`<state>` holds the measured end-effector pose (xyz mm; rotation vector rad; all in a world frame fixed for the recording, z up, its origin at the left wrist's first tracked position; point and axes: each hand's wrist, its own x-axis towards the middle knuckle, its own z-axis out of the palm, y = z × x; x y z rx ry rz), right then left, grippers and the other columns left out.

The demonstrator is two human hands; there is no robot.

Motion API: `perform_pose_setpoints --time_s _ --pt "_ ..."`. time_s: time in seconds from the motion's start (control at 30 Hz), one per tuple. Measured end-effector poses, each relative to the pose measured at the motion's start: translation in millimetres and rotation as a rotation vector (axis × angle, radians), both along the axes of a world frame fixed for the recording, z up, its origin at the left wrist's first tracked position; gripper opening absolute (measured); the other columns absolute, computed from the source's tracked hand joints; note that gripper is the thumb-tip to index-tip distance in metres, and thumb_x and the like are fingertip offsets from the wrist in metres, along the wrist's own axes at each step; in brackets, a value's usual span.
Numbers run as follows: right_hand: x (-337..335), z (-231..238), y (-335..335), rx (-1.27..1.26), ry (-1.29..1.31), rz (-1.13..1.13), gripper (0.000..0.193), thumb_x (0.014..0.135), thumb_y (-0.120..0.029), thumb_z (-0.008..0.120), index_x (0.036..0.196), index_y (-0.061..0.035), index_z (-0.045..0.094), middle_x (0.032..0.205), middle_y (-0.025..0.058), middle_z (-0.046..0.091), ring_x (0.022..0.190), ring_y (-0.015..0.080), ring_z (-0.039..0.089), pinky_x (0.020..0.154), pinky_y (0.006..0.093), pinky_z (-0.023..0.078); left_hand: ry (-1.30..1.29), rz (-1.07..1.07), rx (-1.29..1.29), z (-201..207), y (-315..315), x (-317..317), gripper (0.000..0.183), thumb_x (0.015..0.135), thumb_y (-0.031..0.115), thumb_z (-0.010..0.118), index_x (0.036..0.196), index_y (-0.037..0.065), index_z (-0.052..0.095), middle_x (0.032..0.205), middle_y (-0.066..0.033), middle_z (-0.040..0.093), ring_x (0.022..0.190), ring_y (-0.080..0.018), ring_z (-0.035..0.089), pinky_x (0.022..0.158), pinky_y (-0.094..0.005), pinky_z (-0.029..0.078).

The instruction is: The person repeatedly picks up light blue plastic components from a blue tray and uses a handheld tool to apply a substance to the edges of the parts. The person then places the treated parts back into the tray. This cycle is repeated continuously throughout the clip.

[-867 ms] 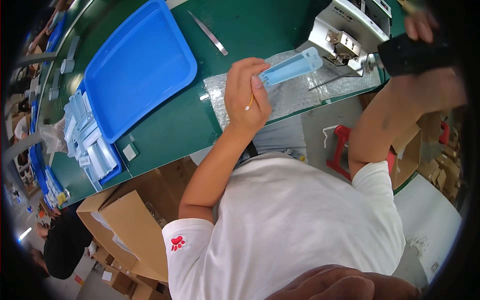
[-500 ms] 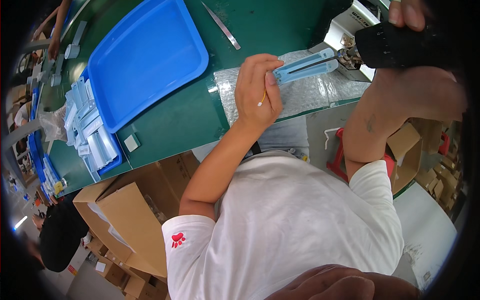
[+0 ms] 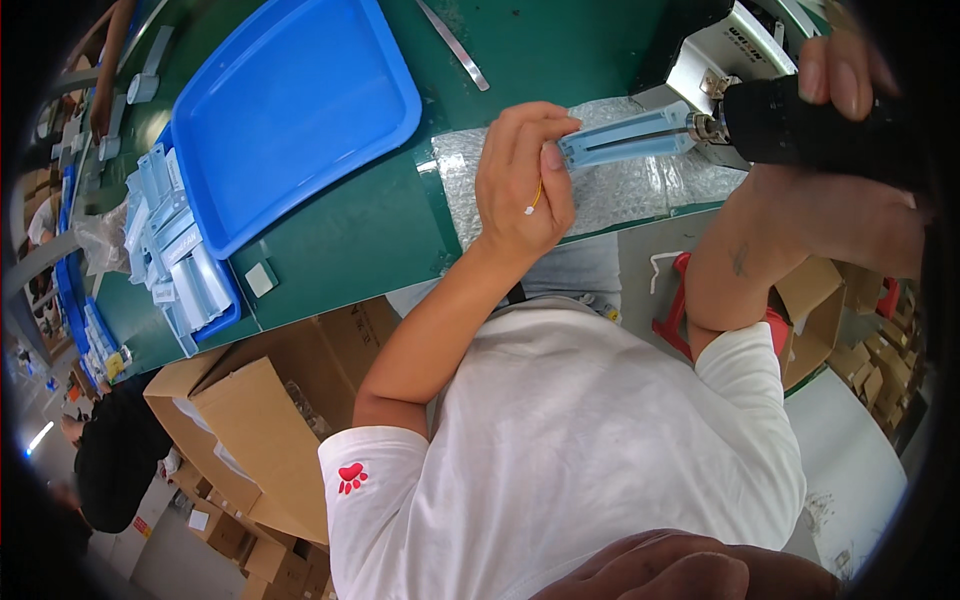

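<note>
My left hand (image 3: pixel 522 180) is closed around one end of a narrow light-blue plastic housing (image 3: pixel 630 138), held over the bubble wrap at the table's front edge. A thin yellow wire with a small white connector (image 3: pixel 530 209) hangs by its thumb. My right hand (image 3: pixel 850 205) grips a black powered screwdriver (image 3: pixel 790 122), lying nearly level. Its long thin bit (image 3: pixel 640 140) extends along the housing toward my left fingertips. Where the bit's tip touches is hard to make out. Parts of my right hand are hidden behind the tool and in the dark rim.
A blue tray (image 3: pixel 300 130) lies to the left, beside a heap of light-blue plastic parts (image 3: pixel 180 250). Metal tweezers (image 3: pixel 455 45) rest farther back. Behind the screwdriver stands a silver-and-black box (image 3: pixel 715 60). Cardboard boxes (image 3: pixel 265 430) stand below the table edge. Other people are at far left.
The view has shifted slightly. The housing and my left hand sit a little farther right. The screwdriver's handle has tipped, its rear end lower in the picture. Both hands keep their hold.
</note>
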<state>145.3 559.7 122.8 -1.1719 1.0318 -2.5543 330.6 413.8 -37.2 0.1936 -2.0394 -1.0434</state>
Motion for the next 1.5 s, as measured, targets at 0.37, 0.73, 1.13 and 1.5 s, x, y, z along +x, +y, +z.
perform_pose_setpoints --time_s 0.37,0.73,1.13,1.5 --pt "11.2 -3.3 -6.2 -0.024 0.047 -0.047 0.088 0.078 -0.081 0.059 0.116 -0.0019 0.052 0.100 0.0112 0.056 0.079 0.0213 0.054 0.068 0.0359 0.045 -0.011 0.002 -0.020 3.2 1.6 -0.5 0.027 0.104 0.006 0.041 0.104 -0.004 0.066 0.106 -0.0207 0.067 0.088 -0.0317 0.066 0.073 -0.0363 0.053" --pt "24.4 -4.6 -14.3 -0.006 0.056 -0.095 0.090 0.082 -0.079 0.058 0.128 -0.0048 0.039 0.099 0.0139 0.056 0.075 0.0227 0.055 0.065 0.0361 0.047 -0.017 0.014 -0.010 2.6 2.7 0.2 0.027 0.104 0.007 0.041 0.104 -0.004 0.067 0.107 -0.0198 0.067 0.089 -0.0312 0.066 0.074 -0.0360 0.053" --pt "33.5 -9.9 -19.2 0.002 0.047 -0.118 0.094 0.086 -0.078 0.057 0.141 -0.0079 0.025 0.098 0.0169 0.056 0.070 0.0243 0.056 0.060 0.0365 0.049 -0.030 0.006 -0.006 4.2 0.7 0.2 0.030 0.105 0.009 0.041 0.104 -0.004 0.067 0.107 -0.0202 0.067 0.089 -0.0317 0.067 0.074 -0.0361 0.054" --pt "43.0 -12.2 -26.3 0.003 0.032 -0.102 0.101 0.089 -0.077 0.055 0.152 -0.0108 0.013 0.096 0.0196 0.056 0.065 0.0257 0.057 0.057 0.0367 0.051 -0.016 0.006 -0.009 0.6 1.7 -1.5 0.031 0.106 0.011 0.041 0.103 -0.004 0.067 0.107 -0.0205 0.067 0.088 -0.0318 0.067 0.072 -0.0363 0.054"
